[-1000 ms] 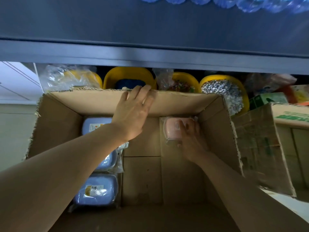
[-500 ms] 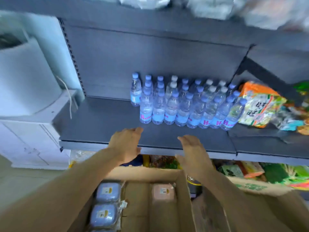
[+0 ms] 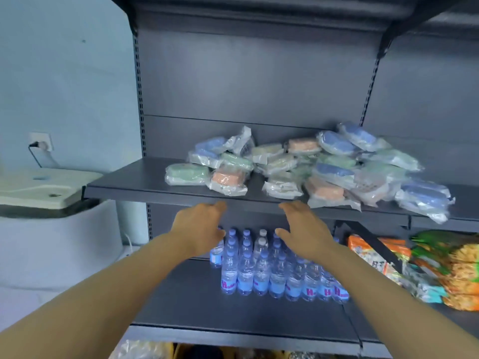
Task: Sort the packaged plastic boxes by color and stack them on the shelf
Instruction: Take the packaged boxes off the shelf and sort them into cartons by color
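On the upper shelf (image 3: pixel 145 185) lies a loose heap of packaged plastic boxes (image 3: pixel 305 167), each in clear wrap, colors mixed: green, blue, orange-pink, pale cream. Nothing sorted or stacked; packs overlap and tilt against each other. One green box (image 3: pixel 187 173) sits at the left edge of the heap, an orange box (image 3: pixel 228 179) just beside it toward the front lip. Several blue boxes (image 3: pixel 425 196) hang partly over the front edge at the right end.

Left hand (image 3: pixel 198 229) raised just below the shelf's front lip, fingers relaxed and spread, holding nothing. Right hand (image 3: pixel 304 229) likewise, palm down, fingers loose, empty. Neither touches a box.

Lower shelf: water bottles (image 3: pixel 261 270) in tight rows behind the hands; snack packets (image 3: pixel 445 268) to the right. White appliance (image 3: pixel 46 193) at far left, wall socket (image 3: pixel 41 141) above it.
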Demonstrator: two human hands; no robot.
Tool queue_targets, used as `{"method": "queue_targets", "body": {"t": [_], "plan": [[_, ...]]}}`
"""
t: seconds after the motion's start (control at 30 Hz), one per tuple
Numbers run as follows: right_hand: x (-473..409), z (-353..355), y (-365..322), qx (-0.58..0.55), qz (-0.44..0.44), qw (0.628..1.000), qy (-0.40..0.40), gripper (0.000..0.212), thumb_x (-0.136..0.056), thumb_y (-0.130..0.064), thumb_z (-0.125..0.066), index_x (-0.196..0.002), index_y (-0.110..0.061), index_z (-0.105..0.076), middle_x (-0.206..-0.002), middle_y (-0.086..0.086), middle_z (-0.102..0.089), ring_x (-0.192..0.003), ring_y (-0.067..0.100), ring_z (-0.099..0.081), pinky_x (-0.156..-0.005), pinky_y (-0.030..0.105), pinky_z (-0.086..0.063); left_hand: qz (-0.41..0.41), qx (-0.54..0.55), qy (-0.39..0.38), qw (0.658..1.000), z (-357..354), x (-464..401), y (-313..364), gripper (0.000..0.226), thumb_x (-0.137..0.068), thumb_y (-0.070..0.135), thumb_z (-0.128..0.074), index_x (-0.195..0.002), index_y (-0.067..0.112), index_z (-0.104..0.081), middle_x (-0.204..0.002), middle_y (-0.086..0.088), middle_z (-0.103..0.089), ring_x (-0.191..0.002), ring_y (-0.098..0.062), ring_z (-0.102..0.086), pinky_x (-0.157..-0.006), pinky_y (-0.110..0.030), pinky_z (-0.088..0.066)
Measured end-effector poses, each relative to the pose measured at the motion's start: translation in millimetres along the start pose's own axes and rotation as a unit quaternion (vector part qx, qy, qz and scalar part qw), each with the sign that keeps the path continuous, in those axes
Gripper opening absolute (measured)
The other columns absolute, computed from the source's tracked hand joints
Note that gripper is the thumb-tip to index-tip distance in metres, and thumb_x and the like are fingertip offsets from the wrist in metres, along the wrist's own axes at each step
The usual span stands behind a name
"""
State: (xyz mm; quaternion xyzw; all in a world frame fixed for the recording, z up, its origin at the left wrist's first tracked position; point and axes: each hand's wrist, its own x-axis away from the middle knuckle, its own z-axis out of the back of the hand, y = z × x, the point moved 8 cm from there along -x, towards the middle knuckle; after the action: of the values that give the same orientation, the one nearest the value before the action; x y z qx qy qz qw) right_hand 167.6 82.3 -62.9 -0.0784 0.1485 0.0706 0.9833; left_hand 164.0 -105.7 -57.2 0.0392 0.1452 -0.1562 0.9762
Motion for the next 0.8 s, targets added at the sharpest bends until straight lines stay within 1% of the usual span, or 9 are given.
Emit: {"method": "queue_targets", "body": {"t": [0.13, 0.27, 0.33, 0.4, 0.47, 0.53, 0.6, 0.7, 0.8], "plan": [[-19.9, 23.7, -2.2, 0.011, 0.004, 1.0, 0.016, 0.053, -0.092, -0.032, -0.057, -0.136, -0.011, -0.038, -0.133, 0.011, -0.043, -0.122, 0.028, -0.042, -0.095, 0.038, -0.043, 0.003, -0.007, 0.014, 1.0, 26.3, -14.1, -17.5, 0.042, -0.09, 0.032, -0.055, -0.128, 0.021, -0.041, -0.124, -0.002, -0.057, -0.111, -0.028, -0.056, -0.082, -0.036, -0.046], [-45.7, 28.7, -5.9, 0.011, -0.016, 1.0, 0.022, 0.054, -0.091, -0.034, -0.057, -0.136, -0.011, -0.037, -0.132, 0.011, -0.042, -0.121, 0.029, -0.042, -0.095, 0.038, -0.043, 0.007, -0.025, 0.019, 0.999, 31.9, -34.8, -45.1, 0.043, -0.089, 0.032, -0.055, -0.128, 0.019, -0.042, -0.121, -0.004, -0.057, -0.109, -0.028, -0.056, -0.073, -0.031, -0.041], [-63.4, 26.4, -10.7, 0.011, -0.022, 0.999, 0.026, 0.053, -0.09, -0.036, -0.057, -0.133, -0.011, -0.039, -0.13, 0.012, -0.043, -0.119, 0.028, -0.042, -0.094, 0.038, -0.043, 0.008, -0.029, 0.015, 0.999, 29.5, -46.0, -60.0, 0.045, -0.089, 0.031, -0.055, -0.13, 0.02, -0.041, -0.121, -0.004, -0.056, -0.11, -0.027, -0.055, -0.073, -0.03, -0.04], [-82.4, 23.0, -18.4, 0.001, -0.03, 0.999, 0.03, 0.054, -0.089, -0.038, -0.058, -0.132, -0.012, -0.039, -0.129, 0.011, -0.044, -0.12, 0.028, -0.042, -0.094, 0.038, -0.042, 0.009, -0.029, 0.014, 0.999, 27.2, -59.3, -76.9, 0.046, -0.089, 0.032, -0.055, -0.131, 0.02, -0.041, -0.122, -0.003, -0.055, -0.11, -0.027, -0.055, -0.077, -0.032, -0.043], [-101.3, 16.3, -29.6, -0.02, -0.037, 0.999, 0.024, 0.059, -0.09, -0.038, -0.058, -0.138, -0.013, -0.035, -0.134, 0.012, -0.04, -0.125, 0.028, -0.04, -0.098, 0.038, -0.041, 0.006, -0.038, 0.021, 0.999, 26.0, -75.0, -93.6, 0.046, -0.09, 0.034, -0.055, -0.131, 0.019, -0.041, -0.126, -0.003, -0.053, -0.114, -0.025, -0.053, -0.084, -0.033, -0.045], [-120.7, 3.2, -43.9, -0.042, -0.041, 0.998, 0.01, 0.063, -0.091, -0.038, -0.057, -0.142, -0.013, -0.03, -0.14, 0.013, -0.032, -0.129, 0.031, -0.037, -0.104, 0.04, -0.038, 0.009, -0.037, 0.025, 0.999, 22.0, -92.5, -111.3, 0.047, -0.09, 0.034, -0.056, -0.131, 0.019, -0.041, -0.131, -0.002, -0.05, -0.119, -0.025, -0.049, -0.09, -0.035, -0.044], [-141.8, -12.3, -59.6, -0.056, -0.039, 0.998, -0.003, 0.063, -0.09, -0.041, -0.057, -0.14, -0.013, -0.03, -0.142, 0.013, -0.028, -0.129, 0.032, -0.035, -0.105, 0.04, -0.037, 0.023, -0.02, 0.022, 0.999, 16.0, -108.5, -128.9, 0.049, -0.089, 0.033, -0.058, -0.132, 0.019, -0.041, -0.133, -0.002, -0.049, -0.122, -0.025, -0.047, -0.093, -0.037, -0.042], [-174.8, -32.0, -75.0, -0.048, -0.061, 0.997, -0.004, 0.067, -0.087, -0.052, -0.054, -0.139, -0.017, -0.029, -0.144, 0.013, -0.023, -0.129, 0.034, -0.031, -0.104, 0.042, -0.035, 0.041, -0.01, 0.022, 0.999, 7.8, -129.6, -151.0, 0.054, -0.087, 0.036, -0.06, -0.134, 0.019, -0.039, -0.13, -0.005, -0.049, -0.121, -0.026, -0.047, -0.095, -0.038, -0.042], [-206.6, -43.2, -81.0, -0.044, -0.102, 0.994, 0.009, 0.077, -0.084, -0.065, -0.048, -0.144, -0.023, -0.024, -0.148, 0.012, -0.016, -0.136, 0.035, -0.02, -0.108, 0.047, -0.029, 0.051, 0.004, 0.024, 0.998, 0.4, -150.0, -166.9, 0.058, -0.086, 0.04, -0.06, -0.135, 0.02, -0.037, -0.13, -0.005, -0.049, -0.121, -0.027, -0.046, -0.096, -0.039, -0.041]]}}
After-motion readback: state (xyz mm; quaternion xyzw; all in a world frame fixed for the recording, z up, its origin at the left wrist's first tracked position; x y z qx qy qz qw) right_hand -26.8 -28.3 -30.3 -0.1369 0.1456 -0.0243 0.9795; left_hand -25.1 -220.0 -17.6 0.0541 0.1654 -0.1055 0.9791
